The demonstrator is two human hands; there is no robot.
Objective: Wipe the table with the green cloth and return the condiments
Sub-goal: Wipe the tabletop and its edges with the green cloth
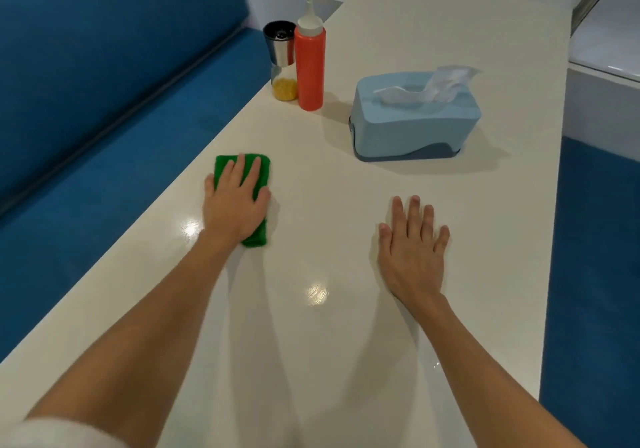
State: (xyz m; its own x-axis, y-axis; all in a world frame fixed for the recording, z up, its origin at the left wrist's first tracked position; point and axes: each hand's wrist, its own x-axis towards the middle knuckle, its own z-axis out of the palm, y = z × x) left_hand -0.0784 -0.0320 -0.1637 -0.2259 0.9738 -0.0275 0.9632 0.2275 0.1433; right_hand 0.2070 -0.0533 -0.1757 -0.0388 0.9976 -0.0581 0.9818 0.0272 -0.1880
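Note:
A folded green cloth (262,169) lies flat on the cream table (433,25) near its left edge. My left hand (235,201) presses down on the cloth with fingers spread. My right hand (412,246) rests palm down on the bare table to the right, holding nothing. Further back stand a red squeeze bottle (310,66) with a white nozzle and, touching its left side, a steel-topped shaker (282,63) with yellow contents.
A light blue tissue box (415,118) with a tissue sticking out sits right of the bottle. A blue bench seat (104,118) runs along the table's left side; another blue seat (595,274) lies to the right.

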